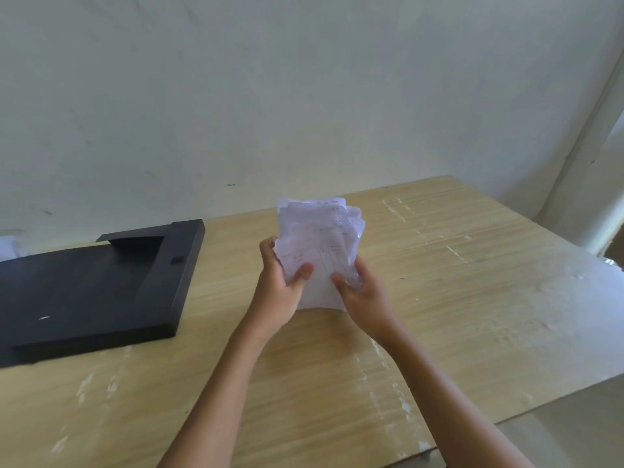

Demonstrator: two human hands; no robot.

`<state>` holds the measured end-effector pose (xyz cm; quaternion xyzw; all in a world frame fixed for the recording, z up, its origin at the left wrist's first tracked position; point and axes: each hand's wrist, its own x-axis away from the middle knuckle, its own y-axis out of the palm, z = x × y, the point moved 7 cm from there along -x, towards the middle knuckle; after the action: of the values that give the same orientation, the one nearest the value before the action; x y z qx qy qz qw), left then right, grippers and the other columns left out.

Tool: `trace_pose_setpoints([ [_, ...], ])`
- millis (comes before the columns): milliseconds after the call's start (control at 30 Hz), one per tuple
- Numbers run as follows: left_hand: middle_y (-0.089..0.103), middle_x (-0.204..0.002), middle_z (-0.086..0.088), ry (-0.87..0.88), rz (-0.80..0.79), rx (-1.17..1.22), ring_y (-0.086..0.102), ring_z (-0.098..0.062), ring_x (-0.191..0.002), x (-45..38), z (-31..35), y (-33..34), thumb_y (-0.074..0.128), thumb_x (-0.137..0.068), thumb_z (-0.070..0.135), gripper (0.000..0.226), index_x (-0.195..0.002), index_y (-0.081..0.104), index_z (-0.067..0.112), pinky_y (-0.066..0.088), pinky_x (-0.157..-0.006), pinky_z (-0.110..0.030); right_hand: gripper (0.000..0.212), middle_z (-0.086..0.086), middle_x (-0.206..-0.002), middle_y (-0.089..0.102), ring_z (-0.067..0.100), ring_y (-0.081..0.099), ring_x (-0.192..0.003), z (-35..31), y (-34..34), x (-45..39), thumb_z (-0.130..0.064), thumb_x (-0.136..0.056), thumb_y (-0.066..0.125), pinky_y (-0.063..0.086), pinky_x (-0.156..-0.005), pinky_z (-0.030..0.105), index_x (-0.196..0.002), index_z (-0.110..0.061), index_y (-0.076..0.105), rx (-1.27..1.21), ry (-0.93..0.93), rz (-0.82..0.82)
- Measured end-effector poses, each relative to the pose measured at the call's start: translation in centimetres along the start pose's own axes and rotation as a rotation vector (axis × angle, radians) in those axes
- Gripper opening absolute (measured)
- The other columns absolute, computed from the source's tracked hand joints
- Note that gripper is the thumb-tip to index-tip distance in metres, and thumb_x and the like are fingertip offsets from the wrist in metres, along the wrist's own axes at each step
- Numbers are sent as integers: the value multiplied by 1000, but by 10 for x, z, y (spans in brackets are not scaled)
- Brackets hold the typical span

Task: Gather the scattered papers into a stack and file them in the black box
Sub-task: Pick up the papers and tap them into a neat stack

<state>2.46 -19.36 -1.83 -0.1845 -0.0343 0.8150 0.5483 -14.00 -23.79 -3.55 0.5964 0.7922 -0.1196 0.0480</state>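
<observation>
Both thumbs press the front of a loose stack of papers (320, 244), fingers curled behind: the left hand (282, 282) pinches its left edge, the right hand (363, 292) its right. The stack stands upright above the wooden table (472, 298). The black box (91, 288) lies flat, well left.

Your left hand (282, 285) and right hand (363, 292) both have a grip on the lower part of a loose stack of white papers (320, 244), thumbs on the near face, sheets fanning unevenly above. The stack stands tilted over the wooden surface (472, 282). Left of your grip, well apart, the black box (91, 288) lies flat and shut against the wall (304, 96).
</observation>
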Motion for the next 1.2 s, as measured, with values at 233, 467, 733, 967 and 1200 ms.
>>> trace_pose_setpoints([
  [233,74,-115,2,26,83,154,72,-10,-105,-8,48,-26,76,-90,14,43,-129,58,13,60,-82,-26,32,-2,-104,73,15,72,-94,-47,-5,-21,-10,-90,67,61,-80,38,-108,-36,65,-69,-58,-2],
  [467,76,-116,4,-163,-25,390,72,-15,-109,-15,58,-28,68,-96,28,31,-126,64,19,59,-90,-34,34,7,-101,77,19,76,-87,-72,-8,-31,-19,-88,73,60,-69,31,-121,-15,66,-210,12,-107],
  [733,73,-120,4,-46,129,327,70,-13,-113,-7,41,-28,67,-98,23,33,-130,58,21,56,-96,-39,44,-6,-100,74,9,68,-94,-27,-1,-4,-46,-105,29,55,-82,35,-107,-27,68,-188,114,-42],
  [967,71,-118,8,73,48,123,68,3,-105,-1,39,-17,63,-99,17,34,-133,57,14,54,-85,-14,50,3,-115,71,18,66,-111,-30,3,-10,-48,-105,26,53,-98,45,-114,-20,65,-117,44,-32],
  [1200,70,-122,12,70,-2,39,66,0,-113,-10,13,-12,63,-99,14,35,-132,56,24,54,-96,-23,46,-13,-129,64,-3,59,-119,-38,11,-23,-43,-106,18,49,-96,18,-134,-33,54,-208,4,-52],
])
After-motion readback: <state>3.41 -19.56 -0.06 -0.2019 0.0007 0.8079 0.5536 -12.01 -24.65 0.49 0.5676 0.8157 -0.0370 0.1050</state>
